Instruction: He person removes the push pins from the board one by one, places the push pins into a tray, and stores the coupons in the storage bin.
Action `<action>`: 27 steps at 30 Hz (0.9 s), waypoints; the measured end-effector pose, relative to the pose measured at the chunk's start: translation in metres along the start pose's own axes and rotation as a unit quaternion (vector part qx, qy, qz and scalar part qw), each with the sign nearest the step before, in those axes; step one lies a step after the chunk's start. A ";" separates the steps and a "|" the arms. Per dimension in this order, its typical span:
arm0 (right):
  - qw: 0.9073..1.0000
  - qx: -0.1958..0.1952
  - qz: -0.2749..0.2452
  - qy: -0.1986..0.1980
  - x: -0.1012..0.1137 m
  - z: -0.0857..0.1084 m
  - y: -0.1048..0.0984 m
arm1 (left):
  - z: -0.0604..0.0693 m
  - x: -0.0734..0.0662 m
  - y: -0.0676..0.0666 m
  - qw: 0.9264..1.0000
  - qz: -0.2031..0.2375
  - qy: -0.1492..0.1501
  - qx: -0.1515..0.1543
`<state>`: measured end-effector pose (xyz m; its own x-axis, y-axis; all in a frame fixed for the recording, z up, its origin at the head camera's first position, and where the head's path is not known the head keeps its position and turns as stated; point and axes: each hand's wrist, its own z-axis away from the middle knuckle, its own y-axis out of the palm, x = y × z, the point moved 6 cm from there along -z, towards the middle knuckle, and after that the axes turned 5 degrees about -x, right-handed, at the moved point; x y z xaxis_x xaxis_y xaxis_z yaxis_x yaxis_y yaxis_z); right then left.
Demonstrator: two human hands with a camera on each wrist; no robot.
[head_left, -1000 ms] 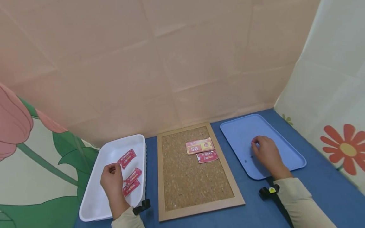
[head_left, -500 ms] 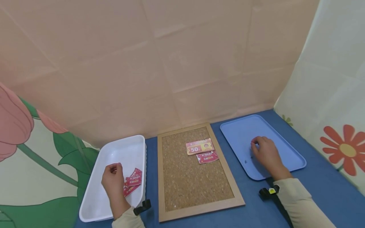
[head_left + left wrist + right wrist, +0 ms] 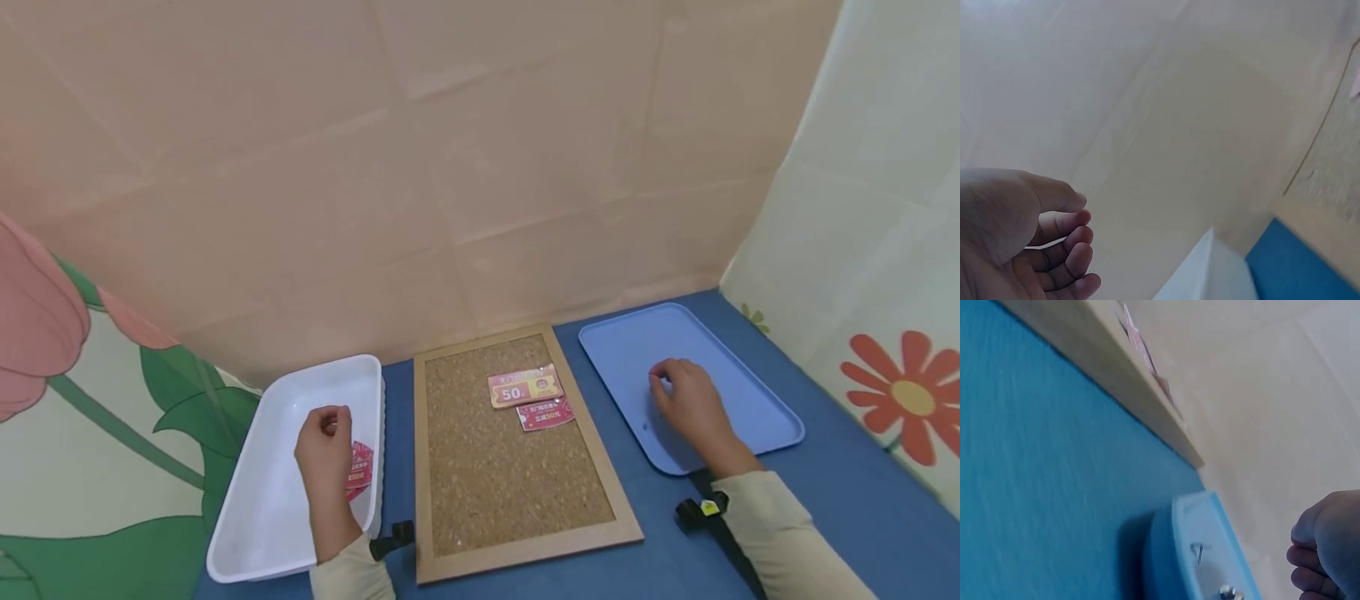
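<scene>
My left hand (image 3: pixel 325 450) hovers over the right side of a white tray (image 3: pixel 255 525). Its fingers are loosely bent, and the left wrist view reveals nothing between thumb and fingers. Red coupons (image 3: pixel 362 462) lie in the tray, partly hidden behind that hand. Above a blue tray (image 3: pixel 637 342) my right hand (image 3: pixel 693 408) has its thumb drawn to curled fingers; whether a small item sits between them is hidden. Metal pins (image 3: pixel 1199 550) lie in the blue tray. On the framed corkboard (image 3: pixel 517 483), a pink-and-yellow coupon (image 3: pixel 525 387) overlaps a red coupon (image 3: pixel 549 414).
The corkboard stands between the two trays on a blue tablecloth (image 3: pixel 660 517). A beige sheet (image 3: pixel 450 167) hangs behind the table. At the right hangs a pale sheet with a red flower (image 3: pixel 911 396).
A red coupon at the left fingertips dropped onto the others in the white tray. Since then, the left hand has shifted right. The right hand has moved slightly left.
</scene>
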<state>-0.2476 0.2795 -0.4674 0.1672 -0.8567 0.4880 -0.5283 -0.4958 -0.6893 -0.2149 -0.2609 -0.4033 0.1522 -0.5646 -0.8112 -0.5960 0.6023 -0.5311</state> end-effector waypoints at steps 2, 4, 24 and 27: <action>1.000 -0.001 -0.006 -0.005 0.006 0.000 0.000 | 0.002 -0.012 0.007 1.000 0.002 0.025 0.009; 1.000 0.001 -0.012 -0.011 0.013 0.000 0.001 | 0.004 -0.023 0.013 0.999 0.006 0.050 0.015; 0.997 0.019 -0.049 -0.062 0.064 0.001 0.022 | 0.059 -0.100 0.113 0.965 0.001 0.190 0.183; 0.995 0.022 -0.061 -0.074 0.070 0.003 0.026 | 0.069 -0.101 0.131 0.954 -0.013 0.200 0.224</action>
<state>-0.2468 0.2062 -0.4527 0.3503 -0.7992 0.4885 -0.4596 -0.6011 -0.6538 -0.2540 -0.0856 -0.4080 -0.2030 -0.6993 -0.6853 -0.1861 0.7147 -0.6742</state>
